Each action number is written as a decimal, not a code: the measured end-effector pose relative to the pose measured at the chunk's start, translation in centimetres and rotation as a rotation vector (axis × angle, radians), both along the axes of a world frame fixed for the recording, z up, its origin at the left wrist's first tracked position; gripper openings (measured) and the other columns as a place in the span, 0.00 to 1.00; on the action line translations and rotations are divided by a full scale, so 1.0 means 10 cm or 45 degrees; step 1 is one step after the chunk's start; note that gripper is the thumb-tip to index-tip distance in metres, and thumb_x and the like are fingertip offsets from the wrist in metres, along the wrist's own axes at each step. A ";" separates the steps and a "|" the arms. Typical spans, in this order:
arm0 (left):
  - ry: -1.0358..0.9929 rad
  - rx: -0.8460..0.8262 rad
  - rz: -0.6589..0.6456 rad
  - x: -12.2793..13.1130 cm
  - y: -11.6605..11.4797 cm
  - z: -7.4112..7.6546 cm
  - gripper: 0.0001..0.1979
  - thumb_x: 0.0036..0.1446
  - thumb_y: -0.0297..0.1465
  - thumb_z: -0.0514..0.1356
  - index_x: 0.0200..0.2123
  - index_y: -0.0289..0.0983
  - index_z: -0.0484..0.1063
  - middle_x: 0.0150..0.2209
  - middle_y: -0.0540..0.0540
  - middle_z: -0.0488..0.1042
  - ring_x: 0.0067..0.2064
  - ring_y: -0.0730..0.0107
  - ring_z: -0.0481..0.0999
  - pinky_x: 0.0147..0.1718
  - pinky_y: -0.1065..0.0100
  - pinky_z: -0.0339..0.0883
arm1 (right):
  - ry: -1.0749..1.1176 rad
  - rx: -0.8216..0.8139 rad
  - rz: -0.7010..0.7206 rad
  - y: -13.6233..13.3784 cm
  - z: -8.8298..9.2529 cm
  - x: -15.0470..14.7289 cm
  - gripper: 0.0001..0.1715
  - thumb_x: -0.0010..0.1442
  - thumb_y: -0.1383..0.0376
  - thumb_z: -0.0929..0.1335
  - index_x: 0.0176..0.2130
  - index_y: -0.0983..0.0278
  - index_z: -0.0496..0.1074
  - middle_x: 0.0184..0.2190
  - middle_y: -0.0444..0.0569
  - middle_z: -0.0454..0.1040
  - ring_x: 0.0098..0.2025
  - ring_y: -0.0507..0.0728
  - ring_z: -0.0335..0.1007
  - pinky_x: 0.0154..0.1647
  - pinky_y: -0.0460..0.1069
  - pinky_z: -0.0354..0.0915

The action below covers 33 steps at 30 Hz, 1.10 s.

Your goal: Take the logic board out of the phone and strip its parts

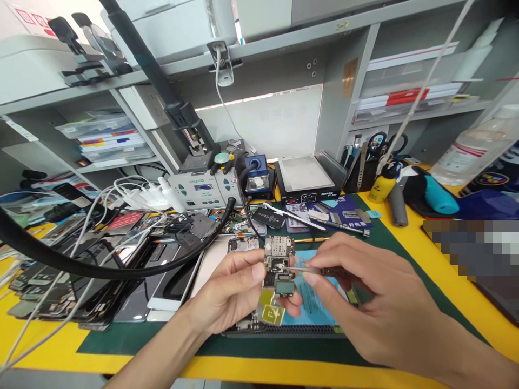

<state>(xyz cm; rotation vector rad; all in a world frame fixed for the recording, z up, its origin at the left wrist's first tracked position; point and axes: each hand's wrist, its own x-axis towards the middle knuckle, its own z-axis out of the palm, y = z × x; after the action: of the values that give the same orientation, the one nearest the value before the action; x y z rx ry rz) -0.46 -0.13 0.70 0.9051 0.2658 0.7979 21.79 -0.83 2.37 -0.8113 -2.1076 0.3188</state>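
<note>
Circuit board [280,246], small, oblong and silver-shielded, sits below the frame's centre, pinched in the grip of the left hand [229,292]; the right hand [379,289] pinches a slim grey metal tool [324,271], tip at the board: a slip could scratch it, a loosened hold drop it

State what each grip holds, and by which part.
The left grip holds a small circuit board by its left side as pictured; the right grip holds a slim tool, apparently tweezers, by its shaft behind the tip.
</note>
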 end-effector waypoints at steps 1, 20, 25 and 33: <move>-0.005 -0.004 -0.003 0.00 0.01 0.00 0.15 0.65 0.31 0.57 0.51 0.38 0.80 0.43 0.48 0.82 0.44 0.65 0.82 0.47 0.63 0.74 | -0.007 0.015 0.012 0.00 0.00 0.00 0.07 0.65 0.74 0.66 0.39 0.62 0.69 0.29 0.45 0.71 0.29 0.53 0.64 0.30 0.49 0.60; 0.127 -0.070 0.062 -0.02 -0.01 0.01 0.13 0.63 0.35 0.61 0.45 0.36 0.81 0.37 0.43 0.83 0.39 0.62 0.83 0.45 0.61 0.75 | -0.018 0.079 -0.025 0.02 -0.02 0.00 0.08 0.65 0.75 0.66 0.38 0.62 0.69 0.29 0.46 0.70 0.29 0.53 0.65 0.28 0.50 0.59; 0.152 -0.079 0.092 -0.01 0.00 0.01 0.14 0.62 0.36 0.62 0.45 0.36 0.81 0.35 0.41 0.82 0.39 0.59 0.83 0.43 0.59 0.74 | -0.037 0.076 -0.016 0.03 -0.03 0.01 0.07 0.65 0.74 0.66 0.39 0.61 0.69 0.29 0.46 0.70 0.29 0.54 0.65 0.28 0.50 0.59; 0.244 -0.076 0.107 -0.01 -0.02 0.03 0.15 0.61 0.38 0.62 0.46 0.36 0.80 0.34 0.45 0.81 0.39 0.57 0.82 0.44 0.55 0.72 | -0.029 0.068 -0.023 0.01 -0.04 0.02 0.08 0.65 0.74 0.66 0.38 0.61 0.69 0.29 0.45 0.70 0.29 0.53 0.65 0.28 0.50 0.59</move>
<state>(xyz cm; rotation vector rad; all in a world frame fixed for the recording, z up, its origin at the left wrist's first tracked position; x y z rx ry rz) -0.56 -0.28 1.00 0.9197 0.4960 0.7770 22.01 -0.74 1.96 -0.8056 -2.1201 0.2437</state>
